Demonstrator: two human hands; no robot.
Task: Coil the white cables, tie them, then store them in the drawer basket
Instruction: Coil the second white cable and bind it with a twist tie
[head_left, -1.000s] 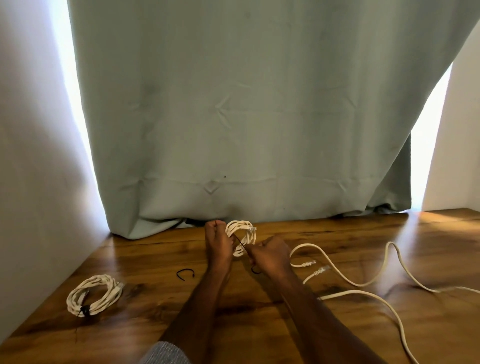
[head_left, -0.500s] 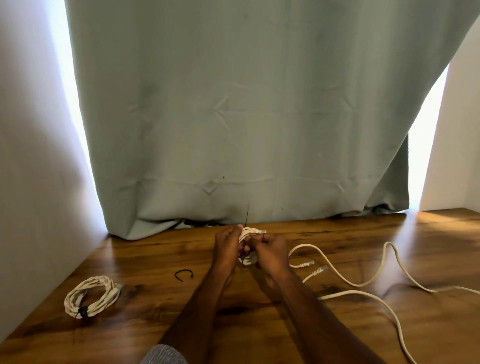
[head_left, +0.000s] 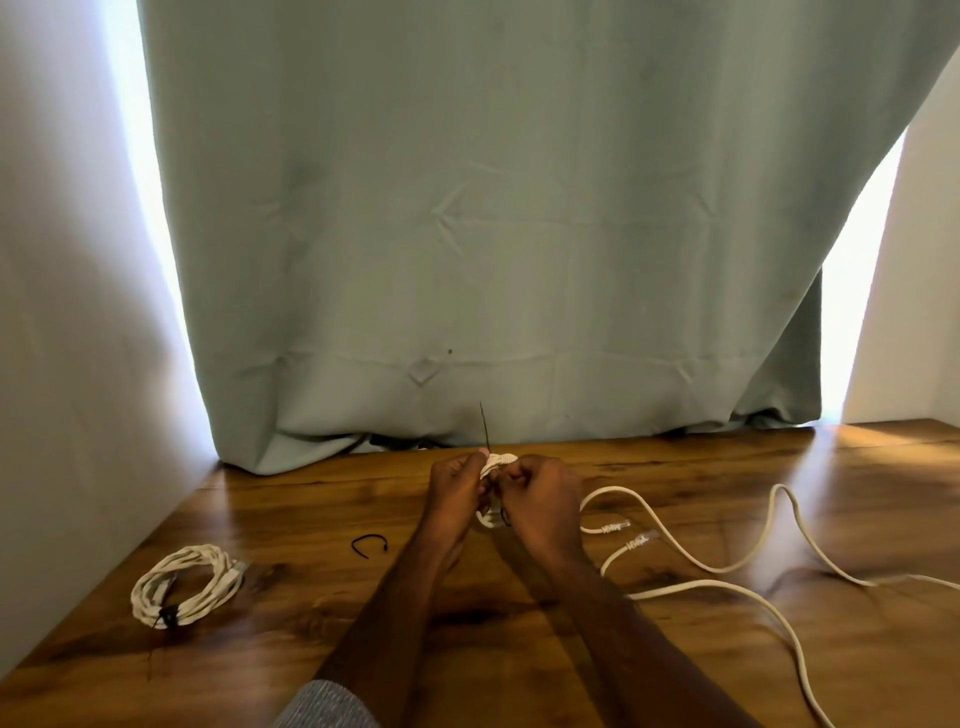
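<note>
Both hands meet at the middle of the wooden table, closed around a small coiled white cable (head_left: 497, 464). My left hand (head_left: 456, 486) pinches a thin black tie (head_left: 484, 428) whose free end sticks straight up. My right hand (head_left: 543, 493) grips the coil from the right; most of the coil is hidden between the fingers. A finished coil (head_left: 184, 582), bound with a black tie, lies at the left front. Loose white cables (head_left: 737, 564) trail across the right side, with two plug ends (head_left: 626, 535) near my right wrist.
A spare black tie (head_left: 370, 543) lies bent on the wooden table (head_left: 675, 675) left of my left forearm. A grey-green curtain (head_left: 493, 234) hangs along the table's back edge. A white wall (head_left: 62, 364) closes the left side. No drawer basket is in view.
The hands have come together over the coil, which was open between them a second ago. The tie's free end now points upward. Since half a second ago, little has moved.
</note>
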